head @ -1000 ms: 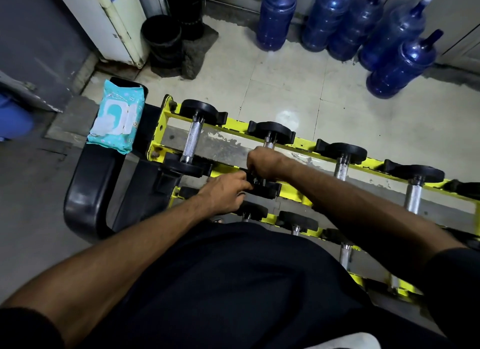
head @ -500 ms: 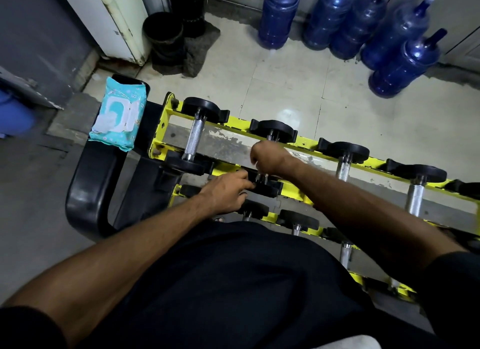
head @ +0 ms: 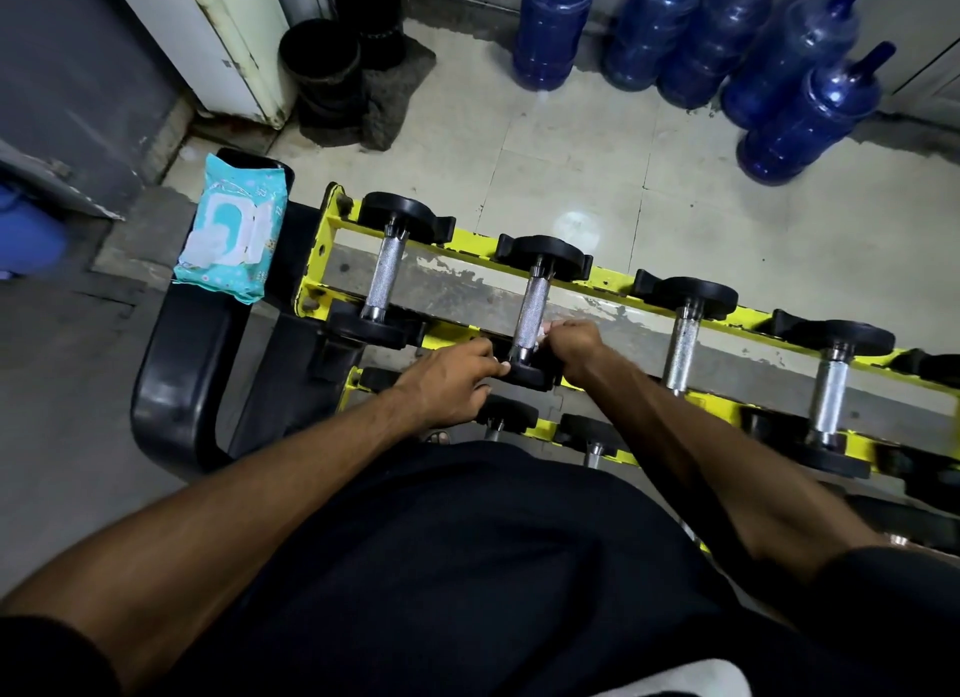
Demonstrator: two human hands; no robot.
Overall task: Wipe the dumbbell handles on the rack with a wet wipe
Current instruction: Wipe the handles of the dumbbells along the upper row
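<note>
Head view. A yellow painted steel rack [head: 613, 275] carries a row of dumbbells across its top rails. The second dumbbell [head: 540, 260] from the left, with black round end plates, lies across both rails with most of its knurled chrome handle [head: 531, 307] exposed. The right hand [head: 574, 340] sits at the near end of that handle, its grip curled and pinching a white wet wipe [head: 544, 328] against the metal; only a corner of the wipe shows. The left hand [head: 452, 384] lies just beside it, its grip curled on the rim of the near end plate [head: 527, 373], apparently to steady it. The dumbbell is judged heavy and rigid and, seated on the rails, need not be lifted. The rough knurling will probably drag on the thin, limp, damp wipe, so the wipe is best wrapped round the bar and drawn along it while the plate is held against rolling. A teal wet-wipe packet [head: 231, 239] rests on a black padded gym seat [head: 171, 364] just left of the rack.
</note>
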